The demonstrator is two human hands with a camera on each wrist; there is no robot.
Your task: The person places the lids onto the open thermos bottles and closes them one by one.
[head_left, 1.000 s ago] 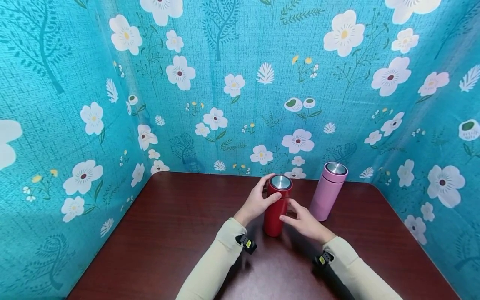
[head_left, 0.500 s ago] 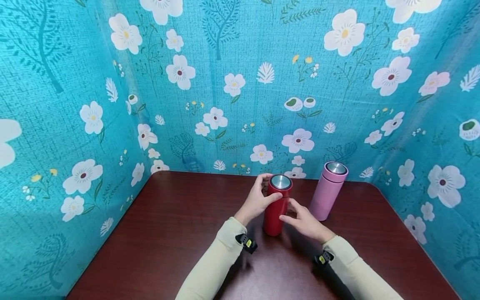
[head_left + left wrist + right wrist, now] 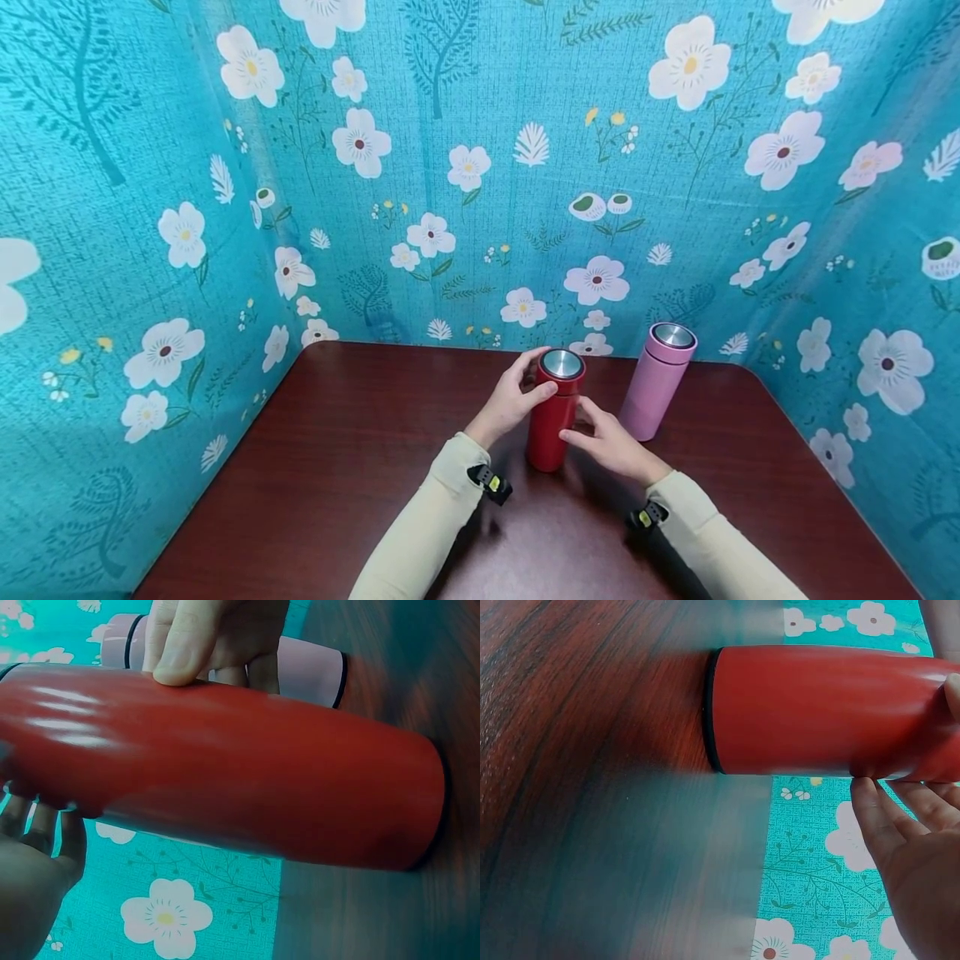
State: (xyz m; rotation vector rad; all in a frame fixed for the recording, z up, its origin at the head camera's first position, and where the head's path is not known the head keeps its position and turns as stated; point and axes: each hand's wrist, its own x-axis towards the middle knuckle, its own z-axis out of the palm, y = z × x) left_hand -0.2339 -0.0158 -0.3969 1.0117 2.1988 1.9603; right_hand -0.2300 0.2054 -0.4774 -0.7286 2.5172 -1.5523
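A red thermos (image 3: 547, 437) with a steel-topped lid (image 3: 562, 364) stands upright on the table in the head view. My left hand (image 3: 510, 408) holds it around the lid from the left, thumb in front and fingers behind. Lower down, my right hand (image 3: 617, 448) holds the body from the right, its thumb lying on the front. In the left wrist view the right hand (image 3: 225, 634) touches the thermos's far side, and only part of the left hand (image 3: 34, 877) shows. Fingers of the right hand (image 3: 922, 862) touch the red wall in the right wrist view.
A pink thermos (image 3: 654, 396) with a similar steel top stands behind and to the right of the right hand. The dark red-brown wooden table (image 3: 360, 475) is enclosed by turquoise floral cloth (image 3: 480, 217) at the back and both sides.
My left thumb and wrist have shifted slightly to the left at the lid. The right hand, the red thermos and the pink thermos stay where they were.
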